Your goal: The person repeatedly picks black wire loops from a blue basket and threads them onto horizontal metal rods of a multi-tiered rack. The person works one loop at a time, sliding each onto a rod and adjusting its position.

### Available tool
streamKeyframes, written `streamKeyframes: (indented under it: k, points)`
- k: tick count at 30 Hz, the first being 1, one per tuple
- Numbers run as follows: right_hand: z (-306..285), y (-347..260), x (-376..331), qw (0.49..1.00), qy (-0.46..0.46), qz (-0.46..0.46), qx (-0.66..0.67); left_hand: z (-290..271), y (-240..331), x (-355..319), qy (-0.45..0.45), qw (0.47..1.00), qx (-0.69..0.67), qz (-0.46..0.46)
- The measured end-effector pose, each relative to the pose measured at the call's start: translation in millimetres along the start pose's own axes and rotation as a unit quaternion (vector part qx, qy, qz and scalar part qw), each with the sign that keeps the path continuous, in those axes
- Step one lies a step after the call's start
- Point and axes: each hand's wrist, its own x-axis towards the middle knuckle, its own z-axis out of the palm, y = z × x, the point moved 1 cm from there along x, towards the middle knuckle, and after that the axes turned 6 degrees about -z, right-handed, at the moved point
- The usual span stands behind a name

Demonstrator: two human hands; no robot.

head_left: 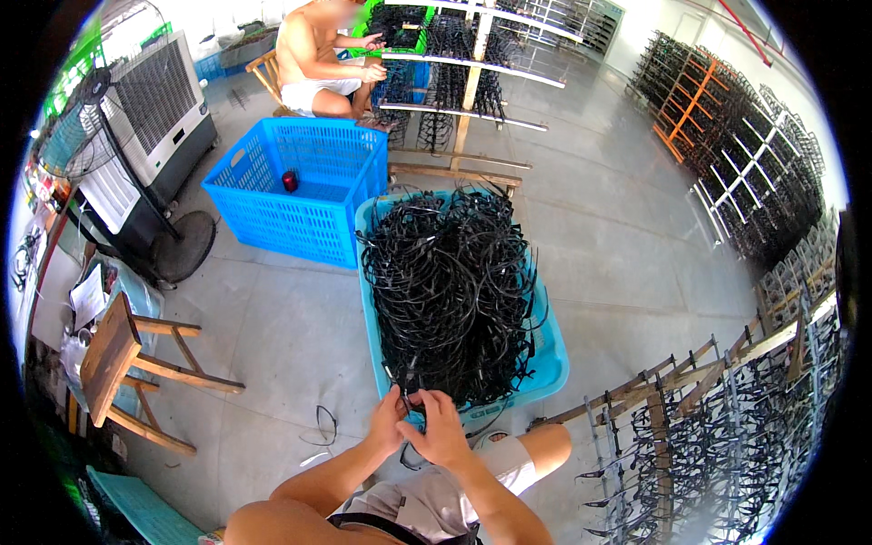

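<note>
Close together at the near edge of a light-blue tub [556,363], my two hands meet in front of my lap. A heap of thin, black, looped strips [450,291] fills the tub above its rim. My left hand [391,422] is closed, its fingers pinching a thin black strip. Beside it, my right hand [439,431] curls its fingers in around the same spot. A dark loop of strip [411,460] hangs below the hands near my knee. The fingers partly hide what lies between them, and the strips' exact kind is too small to tell.
A blue crate [291,227] with a dark red can [290,181] inside adjoins the tub. Further off, a person [318,59] sits by a rack [472,64]. An overturned wooden stool [113,359] and fan [182,245] stand left; a rack of black pieces [708,436] stands right.
</note>
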Motion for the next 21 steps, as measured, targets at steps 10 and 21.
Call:
streamKeyframes:
  k: [10,21]
  points:
    - [-37,-2,6,0.989,-0.002,0.076,0.124,52,40,-30,-0.159,0.977,-0.087,-0.113]
    - [-74,38,67,0.817,0.206,0.207,0.497,89,60,29,-0.212,0.915,0.337,0.059]
